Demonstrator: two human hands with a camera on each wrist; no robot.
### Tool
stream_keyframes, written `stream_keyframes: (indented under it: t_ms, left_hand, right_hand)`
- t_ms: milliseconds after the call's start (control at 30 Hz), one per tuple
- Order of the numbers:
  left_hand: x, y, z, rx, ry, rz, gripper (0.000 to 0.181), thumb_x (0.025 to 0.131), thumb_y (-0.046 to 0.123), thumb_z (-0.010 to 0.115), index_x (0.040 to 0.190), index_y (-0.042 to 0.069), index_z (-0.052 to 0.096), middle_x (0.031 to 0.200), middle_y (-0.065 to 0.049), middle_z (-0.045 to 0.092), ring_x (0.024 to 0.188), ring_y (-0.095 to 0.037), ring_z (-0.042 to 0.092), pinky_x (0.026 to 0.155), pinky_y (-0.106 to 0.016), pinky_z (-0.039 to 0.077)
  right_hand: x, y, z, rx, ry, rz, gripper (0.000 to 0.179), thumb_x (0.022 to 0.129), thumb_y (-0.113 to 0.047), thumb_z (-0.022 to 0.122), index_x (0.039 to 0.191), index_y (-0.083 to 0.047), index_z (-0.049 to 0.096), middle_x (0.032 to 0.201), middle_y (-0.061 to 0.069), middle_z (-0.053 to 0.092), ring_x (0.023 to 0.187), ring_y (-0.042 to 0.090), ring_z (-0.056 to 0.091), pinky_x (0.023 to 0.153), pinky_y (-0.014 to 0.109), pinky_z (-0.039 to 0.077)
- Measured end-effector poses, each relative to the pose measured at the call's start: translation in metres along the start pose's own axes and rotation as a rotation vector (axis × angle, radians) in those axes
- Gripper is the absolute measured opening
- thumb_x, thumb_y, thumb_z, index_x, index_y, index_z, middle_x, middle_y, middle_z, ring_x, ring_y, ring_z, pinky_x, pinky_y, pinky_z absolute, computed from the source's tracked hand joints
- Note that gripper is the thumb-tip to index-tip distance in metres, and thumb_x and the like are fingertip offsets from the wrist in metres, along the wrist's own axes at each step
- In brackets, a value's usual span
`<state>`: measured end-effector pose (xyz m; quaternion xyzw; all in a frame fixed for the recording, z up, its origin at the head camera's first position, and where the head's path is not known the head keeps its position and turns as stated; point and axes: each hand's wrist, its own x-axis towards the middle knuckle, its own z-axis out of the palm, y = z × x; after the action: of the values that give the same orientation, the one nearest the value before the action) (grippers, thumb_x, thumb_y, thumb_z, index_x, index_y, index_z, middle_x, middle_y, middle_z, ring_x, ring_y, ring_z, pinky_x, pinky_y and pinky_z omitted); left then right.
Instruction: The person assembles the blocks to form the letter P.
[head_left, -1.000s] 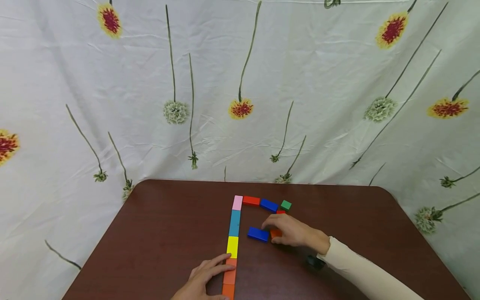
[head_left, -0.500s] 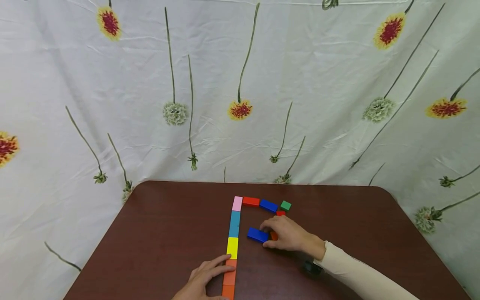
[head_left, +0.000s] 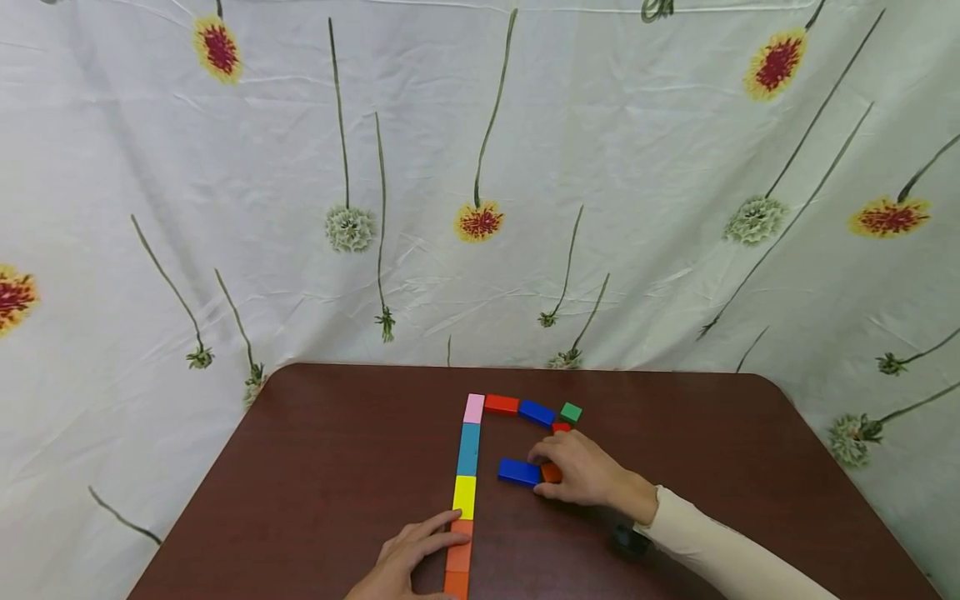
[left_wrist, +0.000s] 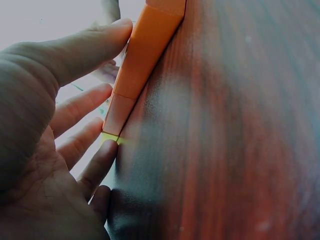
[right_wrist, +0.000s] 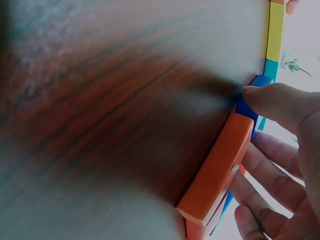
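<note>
A straight column of blocks runs from a pink block (head_left: 474, 408) through a teal block (head_left: 468, 449) and a yellow block (head_left: 464, 497) to a salmon block (head_left: 460, 546) and an orange block (head_left: 457, 585). On the near blocks rests my left hand (head_left: 405, 554), its fingers fairly straight, thumb by the orange one. To the right, my right hand (head_left: 581, 471) pinches a blue block (head_left: 519, 472) near its right end, thumb on the near side, fingers on the far side. That end meets another orange block (right_wrist: 217, 170), partly hidden by the hand in the head view.
From the pink block, a red block (head_left: 501, 404) and a second blue block (head_left: 537, 412) curve right to another red block (head_left: 561, 427), partly covered by my hand. A green block (head_left: 571, 412) lies just outside the curve. The brown table (head_left: 337, 467) ends at a flowered cloth (head_left: 420, 275).
My right hand has shifted from the orange block to the blue block and slid it slightly right against the orange one. The left hand stays in place.
</note>
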<state>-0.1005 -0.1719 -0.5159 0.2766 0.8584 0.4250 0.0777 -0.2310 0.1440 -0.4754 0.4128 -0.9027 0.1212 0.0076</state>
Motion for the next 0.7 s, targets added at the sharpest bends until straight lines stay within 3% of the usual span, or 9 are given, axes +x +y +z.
stream_keyframes:
  t_ms: [267,700]
  left_hand:
    - [-0.0007,0.0011,-0.0004,0.003,0.000,-0.013,0.055,0.088,0.037,0.077,0.139,0.030,0.059,0.152,-0.008,0.047,0.122,-0.022,0.044,0.085,-0.060,0.034]
    - [-0.0001,0.0005,0.0000,-0.003,-0.004,-0.017,0.056,0.087,0.037,0.077,0.139,0.030,0.059,0.153,-0.007,0.047,0.123,-0.020,0.043,0.085,-0.059,0.034]
  right_hand:
    - [-0.0027,-0.0010,-0.0017,-0.018,-0.006,0.008,0.032,0.086,-0.034,0.079,0.110,-0.014,0.072,0.104,-0.003,0.073,0.090,0.009,0.061,0.085,0.036,0.049]
    - [-0.0025,-0.0025,0.0006,0.007,0.005,0.006,0.034,0.088,-0.040,0.077,0.109,-0.014,0.073,0.104,-0.003,0.074,0.092,0.009,0.062,0.086,0.035,0.050]
